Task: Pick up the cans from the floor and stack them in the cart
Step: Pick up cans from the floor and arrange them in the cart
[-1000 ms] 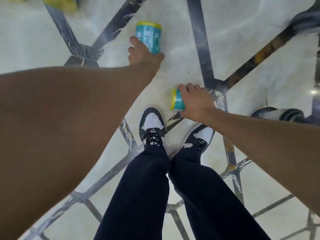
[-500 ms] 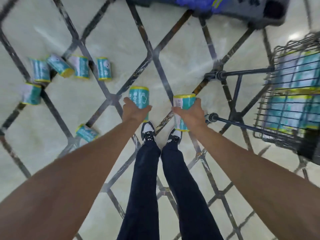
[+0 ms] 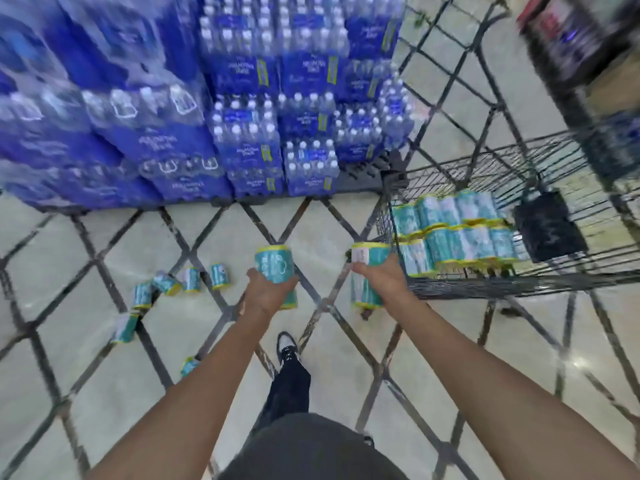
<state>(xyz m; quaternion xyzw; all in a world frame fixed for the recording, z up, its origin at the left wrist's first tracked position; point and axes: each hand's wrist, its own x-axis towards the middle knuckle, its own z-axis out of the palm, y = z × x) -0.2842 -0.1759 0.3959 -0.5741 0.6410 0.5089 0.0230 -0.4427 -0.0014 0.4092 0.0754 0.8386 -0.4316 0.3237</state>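
Left hand (image 3: 265,294) curled around one upright teal can (image 3: 276,273) and right hand (image 3: 382,278) gripping another teal can (image 3: 367,271), both lifted above the floor (image 3: 346,341), just left of the wire cart (image 3: 485,285) with stacked cans (image 3: 457,233), loose cans (image 3: 173,285) lying far left.

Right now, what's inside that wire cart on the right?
The cart holds teal cans with yellow rims, stacked in two layers, and a dark bag beside them. The cart's floor beneath the cans is covered, and blur hides whether more cans sit behind the stack.
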